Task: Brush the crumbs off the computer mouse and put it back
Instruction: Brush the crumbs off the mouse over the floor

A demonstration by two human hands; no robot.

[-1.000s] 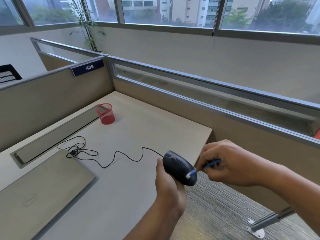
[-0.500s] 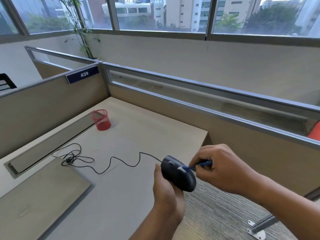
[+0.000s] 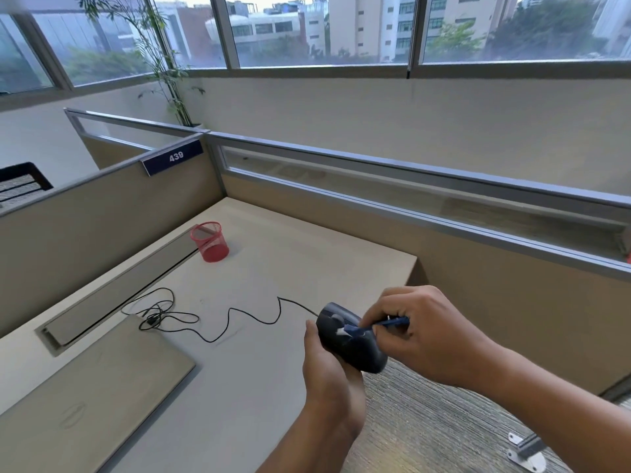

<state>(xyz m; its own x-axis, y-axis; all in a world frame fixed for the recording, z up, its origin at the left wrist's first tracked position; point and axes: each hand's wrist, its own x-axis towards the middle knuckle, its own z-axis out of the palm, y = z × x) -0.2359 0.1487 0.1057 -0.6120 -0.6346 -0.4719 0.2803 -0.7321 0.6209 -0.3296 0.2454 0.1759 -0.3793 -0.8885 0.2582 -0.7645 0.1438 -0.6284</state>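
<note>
A dark blue wired computer mouse is held up off the desk at its right edge, gripped from below by my left hand. My right hand pinches a small blue brush whose white bristles rest on the mouse's top, near the wheel. The mouse's black cable snakes left across the beige desk to a loose coil. No crumbs are visible at this size.
A closed grey laptop lies at the desk's near left. A red mesh pen cup stands farther back beside a cable-tray slot. Partition walls close the desk's left and far sides. Carpet floor lies to the right.
The brush tip has travelled from the mouse's rear end up toward its wheel. My head has tilted up a little, shifting the whole scene downward.
</note>
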